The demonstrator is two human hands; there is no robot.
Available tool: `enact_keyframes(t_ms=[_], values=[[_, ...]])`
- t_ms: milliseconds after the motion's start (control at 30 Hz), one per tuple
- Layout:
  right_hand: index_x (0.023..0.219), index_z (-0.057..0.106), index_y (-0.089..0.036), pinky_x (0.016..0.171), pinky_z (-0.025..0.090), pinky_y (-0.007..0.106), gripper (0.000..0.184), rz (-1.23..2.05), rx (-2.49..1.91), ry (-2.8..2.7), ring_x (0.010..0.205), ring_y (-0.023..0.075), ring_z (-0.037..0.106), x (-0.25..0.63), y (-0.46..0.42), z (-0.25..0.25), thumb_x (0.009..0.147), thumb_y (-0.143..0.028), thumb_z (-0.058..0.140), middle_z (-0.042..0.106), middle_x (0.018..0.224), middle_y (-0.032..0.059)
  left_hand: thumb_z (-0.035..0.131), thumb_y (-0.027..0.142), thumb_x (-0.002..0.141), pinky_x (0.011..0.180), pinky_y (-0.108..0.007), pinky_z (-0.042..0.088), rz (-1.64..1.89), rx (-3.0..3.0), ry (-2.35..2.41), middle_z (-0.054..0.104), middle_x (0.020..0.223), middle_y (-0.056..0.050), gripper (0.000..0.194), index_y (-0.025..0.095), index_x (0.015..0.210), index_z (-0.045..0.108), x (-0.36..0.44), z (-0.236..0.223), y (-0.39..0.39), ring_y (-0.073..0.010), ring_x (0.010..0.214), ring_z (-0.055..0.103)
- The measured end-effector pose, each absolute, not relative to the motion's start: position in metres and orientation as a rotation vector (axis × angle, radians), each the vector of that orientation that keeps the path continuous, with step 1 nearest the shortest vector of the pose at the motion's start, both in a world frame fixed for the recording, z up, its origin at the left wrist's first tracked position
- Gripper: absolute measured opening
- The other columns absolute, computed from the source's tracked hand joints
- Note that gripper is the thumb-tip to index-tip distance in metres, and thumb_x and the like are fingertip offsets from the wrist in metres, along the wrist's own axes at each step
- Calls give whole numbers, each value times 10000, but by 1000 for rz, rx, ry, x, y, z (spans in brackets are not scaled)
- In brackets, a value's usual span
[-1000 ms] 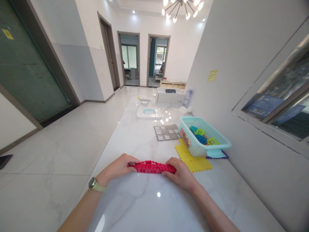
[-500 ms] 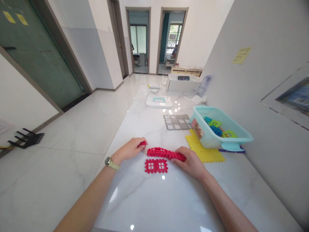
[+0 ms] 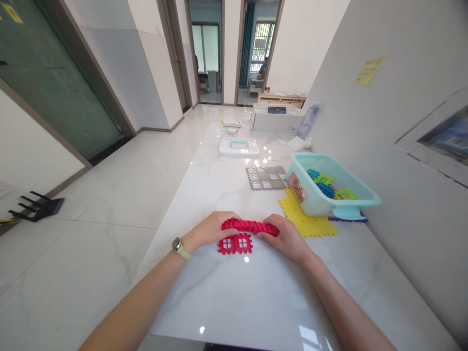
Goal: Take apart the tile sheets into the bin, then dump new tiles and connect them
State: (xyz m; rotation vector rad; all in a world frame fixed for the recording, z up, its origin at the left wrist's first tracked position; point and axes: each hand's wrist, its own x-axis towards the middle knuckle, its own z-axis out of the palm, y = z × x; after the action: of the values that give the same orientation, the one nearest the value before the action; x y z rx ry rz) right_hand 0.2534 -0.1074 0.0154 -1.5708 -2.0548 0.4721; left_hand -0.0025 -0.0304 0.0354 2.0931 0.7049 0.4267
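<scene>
A row of red interlocking plastic pieces [image 3: 249, 225] lies between my two hands, held at both ends. My left hand [image 3: 216, 228] wraps its fingers and thumb round the left end. At the right end, my right hand [image 3: 283, 236] grips the same row, fingers behind and thumb in front. Just in front of the row, flat on the table, are two joined red window pieces [image 3: 235, 243] with toothed edges. The fingers cover the ends of the row, so how the pieces meet there is hidden.
A light-blue tub [image 3: 336, 209] of coloured pieces stands at the right, partly over a yellow toothed sheet [image 3: 309, 219]. Behind lie a grey sheet with windows [image 3: 268, 178] and a white lid [image 3: 238, 147]. A white box [image 3: 276, 119] with a phone sits farther back.
My left hand has moved right with its red piece and now holds the left end of the row. My right hand keeps its grip. The view has shifted slightly.
</scene>
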Motion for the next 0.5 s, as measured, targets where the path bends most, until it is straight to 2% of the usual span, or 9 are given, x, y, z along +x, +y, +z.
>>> enact_keyframes(t_ms=[100, 233, 500], values=[[853, 658, -200, 664, 419, 298, 253, 480, -1570, -2067, 750, 186, 573, 253, -108, 16, 883, -450, 631, 626, 802, 35, 648, 293, 867, 796, -259, 470, 442, 2138, 715, 699, 983, -11, 194, 209, 1038, 688, -5, 34, -27, -171, 871, 638], [862, 662, -201, 679, 429, 301, 254, 489, -1545, -2070, 782, 193, 587, 254, -108, 16, 879, -453, 636, 639, 832, 45, 667, 261, 836, 775, -259, 481, 417, 2090, 729, 711, 954, -12, 182, 195, 1001, 707, -9, 29, -21, -171, 841, 643], [891, 672, -212, 704, 446, 296, 231, 570, -1512, -2004, 793, 191, 604, 253, -107, 16, 875, -442, 649, 648, 856, 39, 635, 249, 815, 645, -231, 439, 428, 1957, 782, 651, 781, 19, 123, 166, 899, 664, -12, 27, -20, -139, 710, 582]])
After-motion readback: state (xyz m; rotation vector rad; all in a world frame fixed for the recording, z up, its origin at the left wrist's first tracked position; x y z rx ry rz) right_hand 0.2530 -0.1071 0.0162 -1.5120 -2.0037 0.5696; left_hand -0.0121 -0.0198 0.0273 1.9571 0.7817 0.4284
